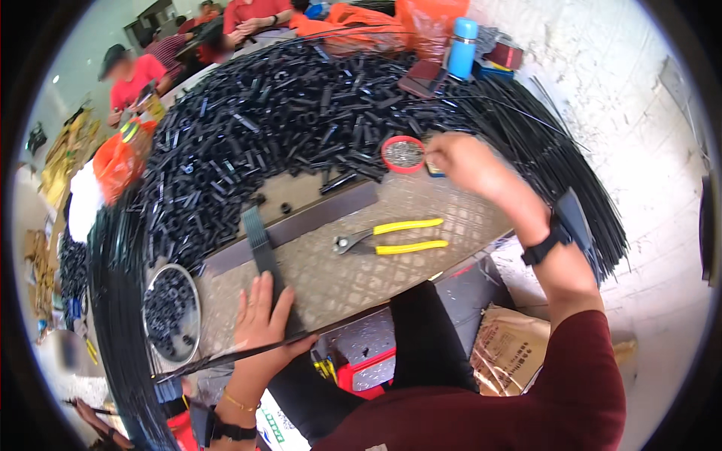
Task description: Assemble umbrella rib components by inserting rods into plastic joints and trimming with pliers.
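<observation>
My left hand (263, 319) lies with its fingers stretched out beside and partly on a dark flat bar (259, 240), which slants across the worktop. A thin black strip (218, 362) runs in from the left to this hand; whether the palm pins it down I cannot tell. At the right edge of a round red dish (392, 160) of small metal pieces (404, 153), my right hand (459, 159) has its fingers pinched together. What they hold, if anything, is hidden. Between the hands lie cutting pliers (410, 225) with yellow handles.
A large heap of short black tubes (301, 105) covers the far side. Long black rods lie in bundles at right (556, 150) and left (116, 278). A metal bowl (197, 319) holds small black rings. A blue bottle (462, 49) stands far right. Other people work beyond.
</observation>
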The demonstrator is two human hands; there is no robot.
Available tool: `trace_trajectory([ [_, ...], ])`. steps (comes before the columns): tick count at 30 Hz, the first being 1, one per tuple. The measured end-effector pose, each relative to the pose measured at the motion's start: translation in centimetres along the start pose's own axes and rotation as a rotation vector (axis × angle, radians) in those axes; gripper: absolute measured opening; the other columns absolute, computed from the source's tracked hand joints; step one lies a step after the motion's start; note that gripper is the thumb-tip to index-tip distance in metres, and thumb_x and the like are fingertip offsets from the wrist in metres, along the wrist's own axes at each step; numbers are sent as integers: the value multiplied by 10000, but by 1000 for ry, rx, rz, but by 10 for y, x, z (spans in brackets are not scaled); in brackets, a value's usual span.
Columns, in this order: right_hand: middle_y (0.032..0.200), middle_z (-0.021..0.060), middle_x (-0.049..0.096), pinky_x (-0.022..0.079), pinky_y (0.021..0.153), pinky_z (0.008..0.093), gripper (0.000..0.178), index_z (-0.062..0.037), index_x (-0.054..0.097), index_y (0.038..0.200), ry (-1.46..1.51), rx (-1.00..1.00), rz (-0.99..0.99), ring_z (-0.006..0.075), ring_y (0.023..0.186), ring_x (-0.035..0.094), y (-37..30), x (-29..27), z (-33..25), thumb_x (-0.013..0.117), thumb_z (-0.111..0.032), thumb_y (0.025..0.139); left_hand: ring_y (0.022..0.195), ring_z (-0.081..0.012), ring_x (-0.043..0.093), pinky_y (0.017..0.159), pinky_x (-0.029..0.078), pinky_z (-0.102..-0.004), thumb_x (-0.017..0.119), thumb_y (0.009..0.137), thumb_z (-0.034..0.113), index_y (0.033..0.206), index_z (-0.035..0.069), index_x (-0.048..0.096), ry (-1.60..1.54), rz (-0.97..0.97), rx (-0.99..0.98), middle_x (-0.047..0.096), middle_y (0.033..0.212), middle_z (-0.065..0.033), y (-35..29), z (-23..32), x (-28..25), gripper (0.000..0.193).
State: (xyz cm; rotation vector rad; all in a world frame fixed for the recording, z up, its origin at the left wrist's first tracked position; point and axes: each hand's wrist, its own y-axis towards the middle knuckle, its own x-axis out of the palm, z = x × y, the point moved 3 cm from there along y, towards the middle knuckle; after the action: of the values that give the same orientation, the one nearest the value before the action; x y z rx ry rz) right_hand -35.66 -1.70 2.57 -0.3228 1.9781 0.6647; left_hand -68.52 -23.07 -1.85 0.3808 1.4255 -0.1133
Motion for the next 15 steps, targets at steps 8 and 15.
trace_trajectory([
  [8,928,170,632,466,770,430,169,-60,608,896,-235,184,-59,347,891,599,-13,8,95,598,-208,813,1304,-399,318,1064,257,-510,805,553,411,1234,66,500,-19,2,27,340,1395,-252,8,3,6,822],
  [15,850,171,631,465,727,407,145,-53,624,837,-91,241,-57,345,818,607,-12,1,86,609,-194,805,1311,-392,312,1063,274,-500,797,570,402,1263,44,464,2,-15,28,347,1400,-224,4,3,3,848],
])
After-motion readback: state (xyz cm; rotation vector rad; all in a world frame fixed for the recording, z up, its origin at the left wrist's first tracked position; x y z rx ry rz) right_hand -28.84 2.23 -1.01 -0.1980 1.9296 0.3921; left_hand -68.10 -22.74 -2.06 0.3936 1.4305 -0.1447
